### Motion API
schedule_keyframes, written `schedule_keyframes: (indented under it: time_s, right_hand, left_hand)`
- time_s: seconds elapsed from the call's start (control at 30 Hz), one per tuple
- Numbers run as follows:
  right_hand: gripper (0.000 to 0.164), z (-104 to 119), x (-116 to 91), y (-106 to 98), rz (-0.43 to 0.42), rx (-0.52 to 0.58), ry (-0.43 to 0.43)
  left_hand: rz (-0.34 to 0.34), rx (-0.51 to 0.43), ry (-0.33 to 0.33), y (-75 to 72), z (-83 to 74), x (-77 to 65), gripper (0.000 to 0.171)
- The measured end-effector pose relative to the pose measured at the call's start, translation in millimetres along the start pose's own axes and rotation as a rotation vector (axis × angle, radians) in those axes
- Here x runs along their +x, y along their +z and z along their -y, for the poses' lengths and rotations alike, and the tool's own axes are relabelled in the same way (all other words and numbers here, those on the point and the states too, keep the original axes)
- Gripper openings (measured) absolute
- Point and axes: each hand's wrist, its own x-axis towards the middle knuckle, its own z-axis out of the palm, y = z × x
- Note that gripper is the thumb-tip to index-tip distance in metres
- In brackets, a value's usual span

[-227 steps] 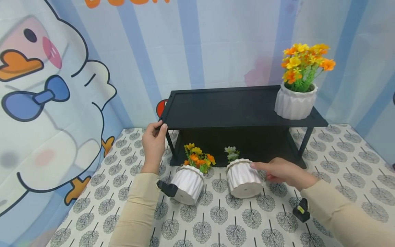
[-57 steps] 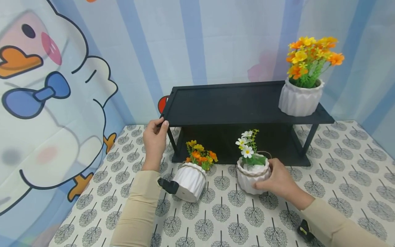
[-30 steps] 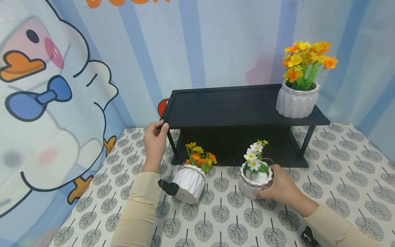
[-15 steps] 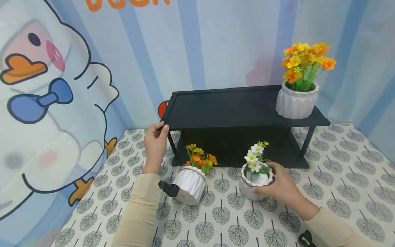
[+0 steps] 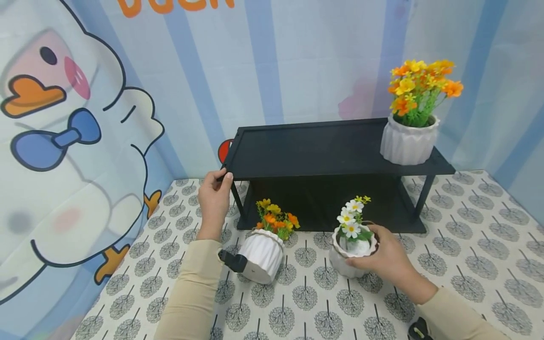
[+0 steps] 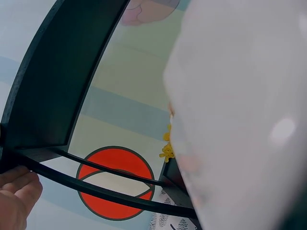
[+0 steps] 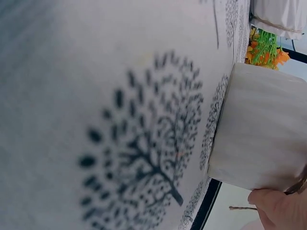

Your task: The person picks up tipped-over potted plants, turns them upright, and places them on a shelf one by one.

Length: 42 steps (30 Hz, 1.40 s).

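My left hand [image 5: 214,200] pinches the front left corner of the black two-tier shelf [image 5: 306,148] between thumb and fingers; the left wrist view also shows the fingers [image 6: 26,191] at that corner. In front of the shelf, my right hand [image 5: 395,257] holds a white fluted flowerpot [image 5: 341,265] at its right side, thumb across the near rim. White daisies [image 5: 350,219] rise from this pot, which stands upright on the cloth. Beside my left forearm lies a second white flowerpot [image 5: 264,255], tipped over with its base towards me and orange and yellow flowers [image 5: 276,218] pointing at the shelf.
A third white flowerpot [image 5: 409,141] with orange and yellow flowers [image 5: 418,89] stands on the shelf top's right end. A tree-patterned cloth [image 5: 306,302] covers the table. Behind hangs a striped curtain [image 5: 306,61] with a cartoon duck [image 5: 72,189] at left.
The daisy pot lay on its side under my right index finger earlier; now it stands upright in that hand. Lately my right thumb has shifted up to the rim. My left hand has stayed put.
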Motion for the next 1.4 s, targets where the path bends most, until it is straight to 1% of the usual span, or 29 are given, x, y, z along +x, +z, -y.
schedule_keyframes:
  time_s: [0.3,0.57,0.7,0.83,1.07,1.2,1.4]
  right_hand:
    - [0.097,-1.3,1.0,0.4,-0.013,-0.017,-0.018]
    - [0.097,0.6,-0.7,-1.2,-0.027,-0.036,-0.027]
    - [0.096,2.8,0.0,-4.3,-0.034,-0.02,-0.039]
    - [0.095,6.2,1.7,-9.0,-0.04,-0.01,-0.064]
    - [0.098,16.0,4.0,-20.9,-0.066,-0.073,-0.097]
    - [0.099,24.7,4.7,-29.7,-0.072,-0.082,-0.134]
    - [0.098,40.3,6.0,-43.8,-0.07,-0.122,-0.142]
  left_hand:
    - [0.003,-0.009,-0.003,0.2,-1.5,-1.4,0.031]
    - [-0.006,0.009,0.002,0.4,-0.3,-0.5,0.03]
    - [-0.001,0.001,0.002,-0.2,-0.6,-1.1,0.03]
    - [0.005,-0.001,0.01,-0.7,-0.8,-1.0,0.03]
    - [0.008,0.021,0.018,-0.5,0.7,-0.3,0.031]
    - [0.009,0.03,0.016,-0.7,0.6,-0.3,0.031]
    - [0.016,0.028,0.014,-1.1,1.2,-0.5,0.031]
